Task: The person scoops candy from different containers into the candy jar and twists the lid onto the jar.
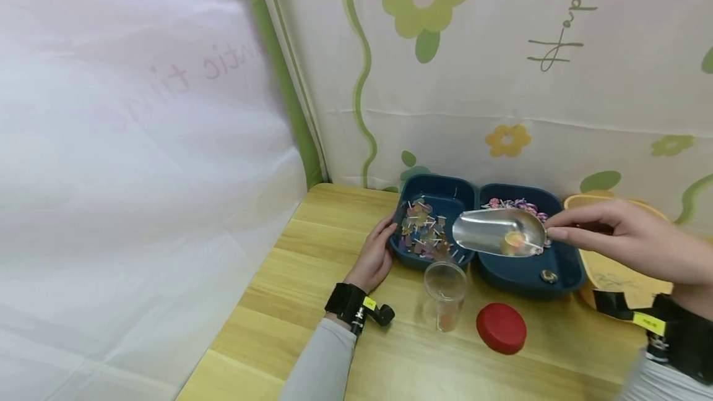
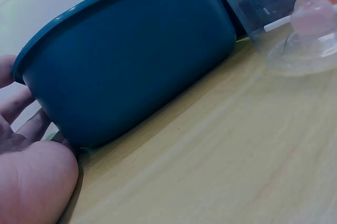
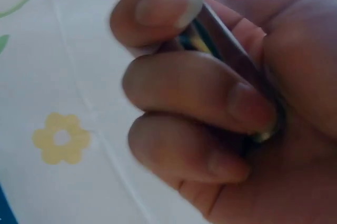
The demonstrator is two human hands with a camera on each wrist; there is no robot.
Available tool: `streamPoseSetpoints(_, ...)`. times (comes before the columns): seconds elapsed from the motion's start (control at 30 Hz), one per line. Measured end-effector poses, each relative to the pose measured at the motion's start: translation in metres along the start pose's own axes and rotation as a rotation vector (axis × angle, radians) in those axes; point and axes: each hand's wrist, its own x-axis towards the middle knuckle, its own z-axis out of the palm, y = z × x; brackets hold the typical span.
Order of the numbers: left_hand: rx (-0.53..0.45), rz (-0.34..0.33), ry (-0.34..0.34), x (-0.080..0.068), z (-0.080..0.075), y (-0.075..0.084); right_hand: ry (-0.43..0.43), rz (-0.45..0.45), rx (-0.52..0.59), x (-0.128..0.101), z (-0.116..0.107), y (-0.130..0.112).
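Pinching scoop (image 1: 496,232): right hand (image 1: 624,237) | left hand (image 1: 374,257) relaxed, flat against blue tub (image 1: 414,194)

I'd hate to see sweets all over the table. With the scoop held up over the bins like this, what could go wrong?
The metal scoop, held in the right hand, looks wider than the mouth of the clear jar, so candies may spill onto the table. Nothing steadies the light jar: the left hand rests against the left blue bin instead, so a nudge from the scoop might tip it.
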Motion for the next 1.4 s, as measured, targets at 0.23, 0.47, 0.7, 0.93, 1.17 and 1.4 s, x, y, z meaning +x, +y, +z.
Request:
streamPoseSetpoints(0.23,-0.007,-0.001,0.021,0.001,0.001,0.002,-0.110,-0.071,-0.074,-0.006,-0.002,-0.012)
streamPoseSetpoints(0.47,-0.013,-0.001,0.037,0.000,0.003,0.002,-0.228,0.007,-0.076,-0.003,-0.002,-0.016)
streamPoseSetpoints(0.7,0.002,0.004,0.022,0.001,0.003,0.003,-0.203,0.011,-0.134,-0.006,-0.003,-0.013)
streamPoseSetpoints(0.93,-0.007,0.009,0.025,0.000,0.002,0.001,-0.179,-0.002,-0.136,-0.008,-0.004,-0.011)
streamPoseSetpoints(1.17,-0.005,0.010,0.021,-0.001,0.000,-0.001,-0.184,0.053,-0.153,-0.001,0.001,-0.017)
streamPoseSetpoints(1.4,0.002,0.004,0.021,-0.002,0.002,0.000,-0.176,0.040,-0.169,0.020,0.014,-0.020)
